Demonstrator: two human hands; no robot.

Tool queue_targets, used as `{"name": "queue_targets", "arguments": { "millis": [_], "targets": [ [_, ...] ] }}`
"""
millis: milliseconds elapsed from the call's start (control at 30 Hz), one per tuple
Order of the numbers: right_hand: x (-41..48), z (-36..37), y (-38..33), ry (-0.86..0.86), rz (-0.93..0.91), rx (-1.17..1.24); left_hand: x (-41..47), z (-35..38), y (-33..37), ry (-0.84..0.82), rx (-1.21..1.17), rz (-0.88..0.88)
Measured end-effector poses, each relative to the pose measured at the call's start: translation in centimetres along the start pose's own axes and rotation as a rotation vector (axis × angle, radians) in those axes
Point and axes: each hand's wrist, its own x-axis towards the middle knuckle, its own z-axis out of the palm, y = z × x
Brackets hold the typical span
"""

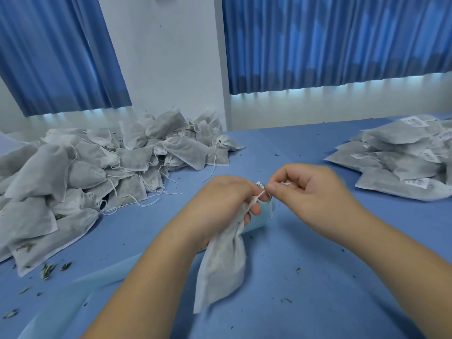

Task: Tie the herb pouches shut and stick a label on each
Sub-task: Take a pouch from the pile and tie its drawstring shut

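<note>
Above the blue table cover point(305, 297), the left hand point(227, 199) is closed round the gathered neck of a grey herb pouch point(225, 265), whose body hangs below it. The right hand point(310, 189), just right of the pouch neck, pinches the white drawstring point(259, 194) between thumb and forefinger, and the string runs taut between the hands. A pale teal strip point(102, 277) lies behind the pouch and runs off to its left. Scattered herb fragments point(46, 270) lie further left. Beyond the pouch to its left sits a heap of pouches point(97, 167) with loose strings. Well to its right lies a stack of labelled pouches point(403, 162).
</note>
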Motion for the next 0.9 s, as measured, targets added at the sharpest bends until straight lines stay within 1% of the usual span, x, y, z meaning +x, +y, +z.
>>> {"name": "queue_targets", "arguments": {
  "millis": [67, 133, 233, 300, 400, 467, 567, 633, 700, 767, 900],
  "targets": [
    [-0.2, 0.0, -0.4, 0.042, -0.089, -0.046, -0.2, 0.2, 0.3, -0.027, 0.012, 0.035],
    [-0.5, -0.1, -0.5, 0.101, -0.136, -0.057, -0.4, 0.1, 0.4, -0.069, -0.009, 0.077],
    [-0.6, -0.2, -0.4, 0.164, -0.114, -0.034, -0.6, -0.1, 0.5, -0.148, -0.109, 0.143],
    [-0.6, -0.1, -0.2, 0.173, -0.087, -0.009, -0.5, -0.1, 0.4, -0.166, -0.198, 0.184],
    [-0.8, 0.2, -0.1, 0.138, -0.091, -0.012, -0.2, 0.0, 0.3, -0.116, -0.319, 0.223],
    [-0.9, 0.3, 0.1, 0.095, -0.131, -0.095, -0.2, 0.1, 0.2, -0.038, -0.355, 0.225],
    [-1.1, 0.4, 0.0, -0.002, -0.204, -0.24, -0.1, 0.0, 0.2, 0.076, -0.316, 0.197],
    [-1.3, 0.2, -0.4, -0.03, -0.253, -0.308, -0.2, 0.0, 0.3, 0.089, -0.222, 0.18],
    [-1.4, -0.1, -1.0, -0.017, -0.278, -0.326, -0.3, 0.0, 0.4, 0.024, -0.086, 0.17],
    [-1.4, -0.4, -1.5, 0.015, -0.268, -0.277, -0.5, 0.0, 0.5, -0.066, -0.001, 0.138],
    [-1.1, -0.9, -1.3, 0.105, -0.166, -0.106, -0.8, -0.1, 0.5, -0.231, -0.047, 0.107]
  ]
}}
